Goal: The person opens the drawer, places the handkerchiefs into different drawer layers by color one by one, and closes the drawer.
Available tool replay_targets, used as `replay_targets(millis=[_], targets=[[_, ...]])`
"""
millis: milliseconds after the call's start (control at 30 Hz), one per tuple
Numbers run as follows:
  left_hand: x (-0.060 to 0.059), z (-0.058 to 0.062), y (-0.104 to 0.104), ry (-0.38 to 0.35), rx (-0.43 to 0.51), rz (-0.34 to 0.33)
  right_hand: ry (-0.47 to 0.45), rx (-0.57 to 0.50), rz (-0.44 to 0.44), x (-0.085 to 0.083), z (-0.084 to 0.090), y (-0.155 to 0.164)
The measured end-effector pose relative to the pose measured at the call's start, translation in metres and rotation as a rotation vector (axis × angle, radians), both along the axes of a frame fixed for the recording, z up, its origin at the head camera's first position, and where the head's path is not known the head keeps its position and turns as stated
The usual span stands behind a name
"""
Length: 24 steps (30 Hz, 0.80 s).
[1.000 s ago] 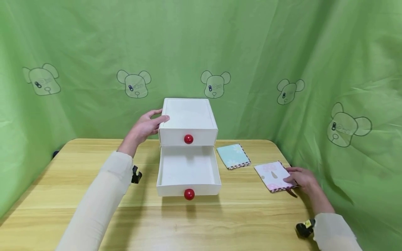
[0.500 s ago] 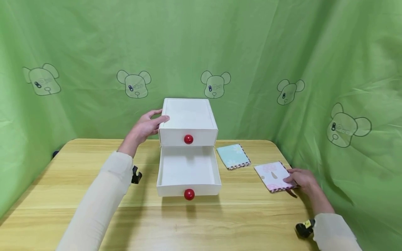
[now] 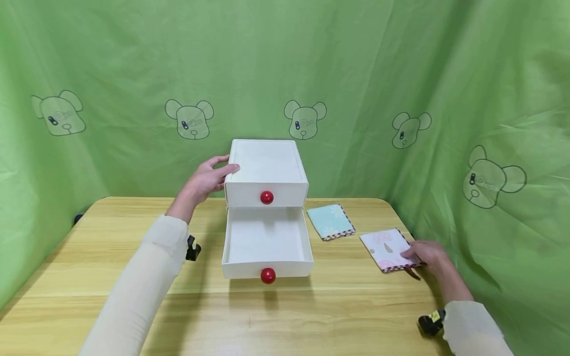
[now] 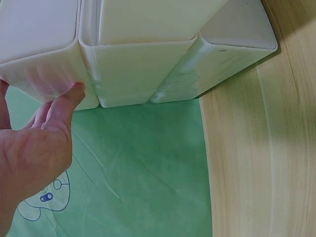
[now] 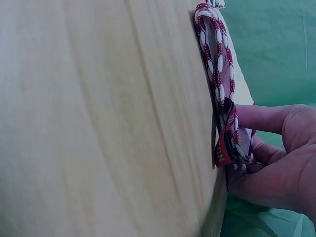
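A white two-drawer box [image 3: 266, 170] stands at the back middle of the wooden table [image 3: 133, 277]. Its lower drawer [image 3: 266, 244] is pulled out and holds nothing; each drawer has a red knob [image 3: 267, 275]. My left hand [image 3: 206, 179] rests with straight fingers on the box's top left edge; in the left wrist view the thumb [image 4: 66, 101] touches the box wall [image 4: 143, 64]. My right hand [image 3: 426, 254] pinches the near right corner of a folded pink cloth [image 3: 388, 249] with a red-patterned hem [image 5: 217, 84], lying flat on the table.
A folded light-blue cloth [image 3: 330, 221] lies between the box and the pink cloth. Green printed fabric [image 3: 445, 99] hangs behind and to the right of the table. The table's right edge runs close under my right hand.
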<state>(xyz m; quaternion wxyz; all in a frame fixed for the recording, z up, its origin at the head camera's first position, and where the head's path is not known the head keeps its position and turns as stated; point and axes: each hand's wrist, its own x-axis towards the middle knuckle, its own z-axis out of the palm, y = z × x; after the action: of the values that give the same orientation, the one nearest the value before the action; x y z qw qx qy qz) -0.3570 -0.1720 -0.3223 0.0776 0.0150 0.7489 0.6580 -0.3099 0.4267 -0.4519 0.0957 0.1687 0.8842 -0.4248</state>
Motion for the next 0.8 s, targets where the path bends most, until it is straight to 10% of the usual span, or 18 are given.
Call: replay_targets(millis=[800], targets=[[0.0005,0.0013,0.0002,-0.007,-0.002,-0.002,0.026,-0.156,0.064,0.0070,0.0054,-0.0007]])
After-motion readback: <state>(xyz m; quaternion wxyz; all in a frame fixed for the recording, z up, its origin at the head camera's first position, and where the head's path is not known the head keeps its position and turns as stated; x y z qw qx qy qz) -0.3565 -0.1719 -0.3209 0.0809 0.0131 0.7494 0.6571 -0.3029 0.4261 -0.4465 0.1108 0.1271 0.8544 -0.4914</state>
